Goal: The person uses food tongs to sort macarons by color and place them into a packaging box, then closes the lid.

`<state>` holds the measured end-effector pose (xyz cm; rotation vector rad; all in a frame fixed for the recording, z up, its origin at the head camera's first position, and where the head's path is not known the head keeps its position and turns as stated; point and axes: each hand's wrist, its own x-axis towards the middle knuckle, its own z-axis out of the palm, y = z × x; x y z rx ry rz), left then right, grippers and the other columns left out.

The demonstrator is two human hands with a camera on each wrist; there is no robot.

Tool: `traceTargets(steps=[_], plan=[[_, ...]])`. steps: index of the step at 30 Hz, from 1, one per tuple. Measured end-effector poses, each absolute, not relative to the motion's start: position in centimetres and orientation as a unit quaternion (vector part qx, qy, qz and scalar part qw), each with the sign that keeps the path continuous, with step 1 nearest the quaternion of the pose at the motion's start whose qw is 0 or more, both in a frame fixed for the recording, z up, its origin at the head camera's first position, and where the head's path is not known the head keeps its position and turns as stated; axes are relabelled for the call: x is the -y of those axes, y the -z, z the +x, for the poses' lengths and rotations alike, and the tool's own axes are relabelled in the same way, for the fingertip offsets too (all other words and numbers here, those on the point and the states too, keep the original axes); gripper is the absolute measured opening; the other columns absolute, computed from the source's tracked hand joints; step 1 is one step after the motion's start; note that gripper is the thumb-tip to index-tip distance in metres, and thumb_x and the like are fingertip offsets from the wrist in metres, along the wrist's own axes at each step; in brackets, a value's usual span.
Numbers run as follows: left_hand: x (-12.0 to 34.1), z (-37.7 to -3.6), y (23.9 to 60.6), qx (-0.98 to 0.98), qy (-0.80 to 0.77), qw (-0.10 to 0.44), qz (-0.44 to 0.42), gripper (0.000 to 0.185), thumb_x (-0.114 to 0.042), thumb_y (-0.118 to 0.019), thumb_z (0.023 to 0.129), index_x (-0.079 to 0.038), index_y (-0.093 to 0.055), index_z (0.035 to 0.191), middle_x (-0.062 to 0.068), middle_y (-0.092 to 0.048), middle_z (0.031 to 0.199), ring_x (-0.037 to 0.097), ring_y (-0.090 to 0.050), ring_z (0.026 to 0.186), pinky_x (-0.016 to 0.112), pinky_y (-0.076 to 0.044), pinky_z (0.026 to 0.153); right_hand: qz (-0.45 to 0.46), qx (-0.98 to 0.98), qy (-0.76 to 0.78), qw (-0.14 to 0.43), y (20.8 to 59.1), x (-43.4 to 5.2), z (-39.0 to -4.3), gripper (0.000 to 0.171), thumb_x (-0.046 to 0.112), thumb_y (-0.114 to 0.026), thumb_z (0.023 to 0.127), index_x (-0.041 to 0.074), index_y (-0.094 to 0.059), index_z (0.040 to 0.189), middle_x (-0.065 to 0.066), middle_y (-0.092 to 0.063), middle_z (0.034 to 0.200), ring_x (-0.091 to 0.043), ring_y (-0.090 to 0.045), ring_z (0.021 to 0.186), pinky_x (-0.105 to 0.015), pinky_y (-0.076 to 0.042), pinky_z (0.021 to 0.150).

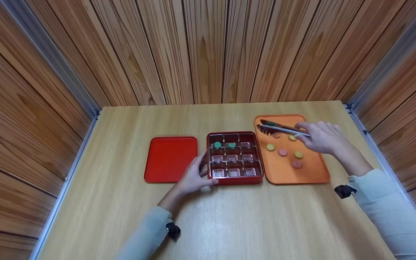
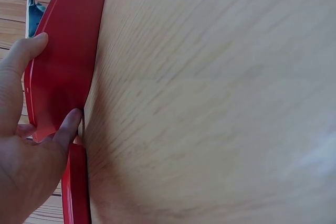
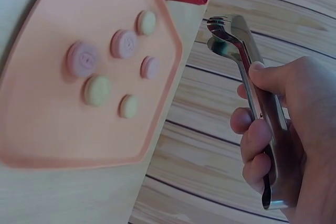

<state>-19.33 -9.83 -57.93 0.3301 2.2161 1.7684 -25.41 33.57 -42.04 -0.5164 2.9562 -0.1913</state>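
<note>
My right hand grips metal serving tongs above the far part of the orange tray. Nothing sits between the tips of the tongs, which stand slightly apart in the right wrist view. Pink macarons and yellow macarons lie scattered on that tray. Left of it, a red box holds a clear insert with three rows of compartments. Two green macarons are in its back row, at left and middle. My left hand holds the box by its front left corner, thumb on the front.
A flat red lid lies left of the box, close to my left hand. The wooden table is bounded by wood-patterned panels at the back and sides, with metal rails along the side edges.
</note>
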Motion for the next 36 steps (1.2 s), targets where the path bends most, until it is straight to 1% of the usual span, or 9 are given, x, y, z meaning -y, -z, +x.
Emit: traceTargets(steps=[6,10,15,17,21,25,28,32,36], plan=[[9.9,-19.3,57.9,-0.759,-0.623,0.146,0.117,0.124,-0.003,-0.096,0.087,-0.018,-0.018,0.182,0.026,-0.032,0.178,0.046,-0.043,0.167,0.048,-0.051,0.13,-0.185,-0.978,0.065,0.067,42.0,-32.4,-25.5,0.041,0.036,-0.064,0.113,0.01,-0.068,0.145,-0.001,-0.049,0.072,-0.02,-0.042,0.059,-0.032,-0.028,0.056],[9.9,-19.3,58.1,-0.763,-0.619,0.145,0.118,0.123,-0.007,-0.096,0.088,-0.018,-0.018,0.182,0.024,-0.032,0.179,0.045,-0.041,0.168,0.048,-0.051,0.131,-0.188,-0.978,0.06,0.071,42.0,-31.6,-25.6,0.041,0.036,-0.062,0.114,0.01,-0.068,0.146,-0.002,-0.05,0.073,-0.021,-0.043,0.061,-0.032,-0.029,0.057],[9.8,-19.3,58.2,-0.766,-0.615,0.148,0.117,0.122,-0.01,-0.096,0.089,-0.019,-0.018,0.182,0.022,-0.031,0.182,0.042,-0.039,0.17,0.049,-0.049,0.132,-0.189,-0.977,0.058,0.073,42.0,-30.6,-25.6,0.041,0.038,-0.063,0.114,0.013,-0.068,0.145,-0.004,-0.053,0.078,-0.022,-0.046,0.067,-0.033,-0.03,0.062],[9.8,-19.2,58.1,-0.766,-0.614,0.149,0.115,0.122,-0.009,-0.096,0.089,-0.02,-0.018,0.182,0.021,-0.031,0.182,0.042,-0.039,0.17,0.049,-0.049,0.133,-0.193,-0.977,0.057,0.072,42.0,-30.2,-25.5,0.04,0.038,-0.065,0.113,0.014,-0.069,0.145,-0.004,-0.053,0.077,-0.022,-0.045,0.065,-0.032,-0.03,0.06],[9.8,-19.2,58.0,-0.767,-0.614,0.148,0.114,0.121,-0.009,-0.096,0.089,-0.022,-0.019,0.182,0.02,-0.032,0.182,0.041,-0.04,0.169,0.049,-0.05,0.132,-0.206,-0.975,0.053,0.07,42.1,-29.5,-25.4,0.04,0.038,-0.065,0.113,0.014,-0.069,0.145,0.0,-0.05,0.069,-0.019,-0.04,0.054,-0.028,-0.026,0.053],[9.8,-19.3,58.0,-0.755,-0.627,0.147,0.119,0.121,-0.005,-0.095,0.089,-0.018,-0.019,0.182,0.024,-0.033,0.179,0.044,-0.041,0.168,0.05,-0.051,0.131,-0.225,-0.971,0.055,0.061,42.4,-28.9,-25.5,0.036,0.034,-0.066,0.113,0.012,-0.07,0.141,0.001,-0.048,0.065,-0.016,-0.035,0.05,-0.025,-0.022,0.05],[9.8,-19.3,58.0,-0.746,-0.638,0.149,0.121,0.121,0.0,-0.094,0.088,-0.015,-0.018,0.182,0.026,-0.032,0.178,0.046,-0.041,0.168,0.049,-0.052,0.129,-0.23,-0.97,0.056,0.06,42.7,-28.6,-25.5,0.034,0.033,-0.067,0.112,0.012,-0.07,0.14,0.0,-0.05,0.069,-0.016,-0.036,0.052,-0.026,-0.022,0.05],[9.8,-19.3,58.0,-0.742,-0.642,0.149,0.121,0.123,0.002,-0.093,0.087,-0.012,-0.017,0.182,0.027,-0.03,0.179,0.047,-0.041,0.168,0.047,-0.053,0.129,-0.224,-0.97,0.056,0.071,43.0,-28.4,-25.5,0.036,0.035,-0.066,0.113,0.014,-0.07,0.141,-0.001,-0.053,0.072,-0.018,-0.039,0.054,-0.026,-0.024,0.051],[9.9,-19.2,58.0,-0.741,-0.643,0.148,0.123,0.123,0.003,-0.093,0.086,-0.01,-0.016,0.182,0.029,-0.029,0.18,0.048,-0.041,0.167,0.047,-0.054,0.128,-0.228,-0.969,0.062,0.077,43.3,-28.4,-25.5,0.036,0.036,-0.066,0.113,0.013,-0.07,0.141,0.001,-0.052,0.069,-0.017,-0.041,0.052,-0.026,-0.024,0.05]])
